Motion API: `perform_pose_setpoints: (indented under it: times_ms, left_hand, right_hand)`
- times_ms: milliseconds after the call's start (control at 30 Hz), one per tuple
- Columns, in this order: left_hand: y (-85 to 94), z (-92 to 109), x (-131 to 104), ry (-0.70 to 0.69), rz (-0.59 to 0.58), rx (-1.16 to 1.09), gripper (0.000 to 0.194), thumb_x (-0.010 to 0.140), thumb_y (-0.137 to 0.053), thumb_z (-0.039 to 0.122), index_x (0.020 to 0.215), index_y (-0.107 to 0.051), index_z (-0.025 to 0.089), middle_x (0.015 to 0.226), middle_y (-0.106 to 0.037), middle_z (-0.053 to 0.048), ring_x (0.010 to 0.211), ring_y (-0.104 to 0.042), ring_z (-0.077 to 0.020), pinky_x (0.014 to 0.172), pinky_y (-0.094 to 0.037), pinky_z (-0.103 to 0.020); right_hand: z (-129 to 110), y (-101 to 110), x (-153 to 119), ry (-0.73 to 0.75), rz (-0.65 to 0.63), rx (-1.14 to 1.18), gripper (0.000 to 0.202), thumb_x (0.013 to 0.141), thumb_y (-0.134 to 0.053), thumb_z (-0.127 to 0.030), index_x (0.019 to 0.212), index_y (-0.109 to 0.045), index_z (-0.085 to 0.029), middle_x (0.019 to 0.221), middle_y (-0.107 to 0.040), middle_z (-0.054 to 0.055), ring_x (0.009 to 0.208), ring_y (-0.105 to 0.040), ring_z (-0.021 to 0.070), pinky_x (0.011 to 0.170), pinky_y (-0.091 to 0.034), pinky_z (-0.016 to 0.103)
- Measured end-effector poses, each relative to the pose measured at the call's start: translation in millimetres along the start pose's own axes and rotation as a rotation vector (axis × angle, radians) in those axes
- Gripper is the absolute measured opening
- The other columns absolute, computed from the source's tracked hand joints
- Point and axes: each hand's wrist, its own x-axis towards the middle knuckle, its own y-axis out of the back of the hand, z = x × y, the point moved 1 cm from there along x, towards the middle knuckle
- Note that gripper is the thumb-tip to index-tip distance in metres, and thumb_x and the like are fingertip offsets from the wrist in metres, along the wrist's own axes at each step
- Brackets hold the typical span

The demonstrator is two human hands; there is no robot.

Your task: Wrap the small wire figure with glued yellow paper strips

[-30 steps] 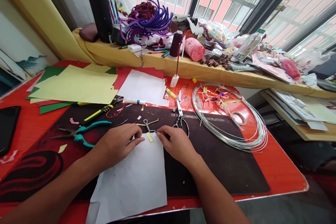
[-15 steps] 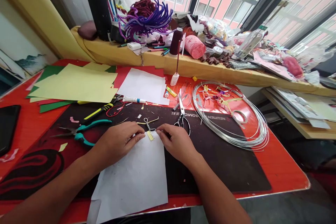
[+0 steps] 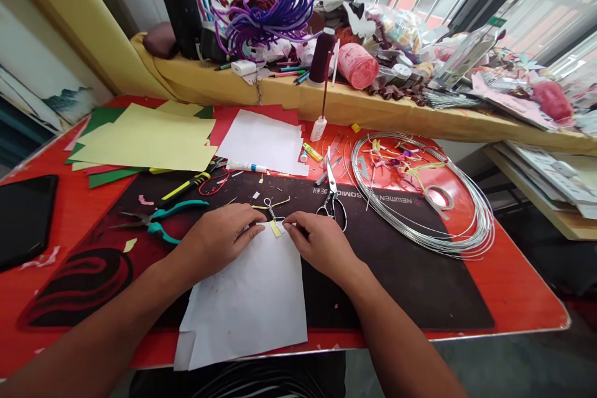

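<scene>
White paper (image 3: 252, 298) overhangs the worktop's (image 3: 513, 298) near edge; at the paper's far edge our left hand (image 3: 231, 237) and right hand (image 3: 321, 239) flank the twisted wire (image 3: 272, 212), fingers curled, gripping what we cannot tell. We seem to be positioning it; the next move calls for light steadiness.

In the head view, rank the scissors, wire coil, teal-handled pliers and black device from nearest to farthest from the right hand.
From the right hand:
1. Scissors, just beyond it.
2. Wire coil, right side.
3. Teal-handled pliers, left side.
4. Black device, far left edge.
</scene>
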Motion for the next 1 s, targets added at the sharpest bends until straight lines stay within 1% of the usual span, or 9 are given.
perform_pose_setpoints:
  times_ms: [67,200,333,500,600,800,933,1000]
  left_hand:
    - [1.3,0.2,0.3,0.016,-0.001,0.006,0.025,0.108,-0.048,0.035,0.107,-0.069,0.021,0.098,-0.074,-0.004,0.090,-0.067,-0.0229,0.080,-0.047,-0.036]
    - [4.5,2.1,1.0,0.041,0.014,0.031,0.026,0.106,-0.050,0.035,0.089,-0.063,0.021,0.086,-0.068,-0.002,0.079,-0.062,-0.0212,0.072,-0.043,-0.034]
    - [5.5,2.4,1.9,0.070,0.041,0.018,0.029,0.105,-0.053,0.039,0.082,-0.057,0.022,0.078,-0.062,0.000,0.073,-0.057,-0.0192,0.068,-0.040,-0.033]
    - [6.7,-4.4,3.1,0.155,0.048,-0.073,0.025,0.102,-0.059,0.042,0.086,-0.058,0.022,0.079,-0.063,0.002,0.068,-0.055,-0.0168,0.066,-0.040,-0.030]
    - [8.6,-6.6,4.0,0.190,0.071,-0.092,0.024,0.102,-0.058,0.042,0.087,-0.059,0.023,0.081,-0.065,0.002,0.069,-0.056,-0.0170,0.066,-0.042,-0.030]
    - [8.4,-4.2,5.0,0.148,0.051,-0.093,0.025,0.103,-0.056,0.040,0.086,-0.062,0.023,0.083,-0.069,0.000,0.076,-0.062,-0.0189,0.070,-0.046,-0.031]
    - [6.5,-4.8,5.1,0.091,0.046,-0.076,0.034,0.108,-0.047,0.041,0.089,-0.069,0.022,0.088,-0.072,-0.003,0.085,-0.066,-0.0213,0.077,-0.050,-0.033]
    - [5.3,-5.6,4.9,0.086,0.058,-0.078,0.036,0.109,-0.045,0.041,0.093,-0.072,0.022,0.091,-0.074,-0.004,0.089,-0.068,-0.0221,0.080,-0.051,-0.034]
  right_hand:
    - [0.2,0.4,-0.1,0.000,0.003,-0.001,0.017,0.104,-0.063,-0.021,0.108,-0.079,-0.023,0.099,-0.083,0.004,0.086,-0.075,0.0200,0.074,-0.047,0.029]
    - [0.4,-0.6,-0.2,0.003,-0.003,-0.007,0.016,0.103,-0.063,-0.021,0.108,-0.078,-0.023,0.099,-0.083,0.004,0.085,-0.075,0.0199,0.074,-0.046,0.029]
    - [1.6,-2.8,-0.4,0.028,-0.010,-0.014,0.016,0.103,-0.063,-0.022,0.109,-0.078,-0.023,0.098,-0.083,0.004,0.083,-0.074,0.0197,0.071,-0.045,0.028]
    - [2.3,-3.0,0.2,0.018,-0.002,0.001,0.016,0.103,-0.064,-0.021,0.108,-0.079,-0.023,0.096,-0.083,0.003,0.083,-0.074,0.0196,0.072,-0.045,0.028]
    - [0.7,-1.5,0.2,0.026,0.015,0.019,0.017,0.103,-0.063,-0.020,0.108,-0.079,-0.023,0.097,-0.083,0.003,0.085,-0.074,0.0196,0.074,-0.046,0.027]
    - [-1.1,0.1,-0.4,0.013,0.015,0.018,0.016,0.103,-0.063,-0.022,0.107,-0.079,-0.023,0.092,-0.082,0.003,0.078,-0.073,0.0192,0.069,-0.044,0.027]
    - [-0.4,-0.2,-0.4,0.009,0.033,0.028,0.018,0.103,-0.062,-0.022,0.107,-0.079,-0.024,0.096,-0.083,0.003,0.083,-0.074,0.0197,0.072,-0.046,0.028]
    - [-0.2,-1.1,-0.6,0.010,0.031,0.022,0.017,0.104,-0.062,-0.022,0.108,-0.079,-0.024,0.097,-0.083,0.003,0.084,-0.075,0.0200,0.073,-0.047,0.028]
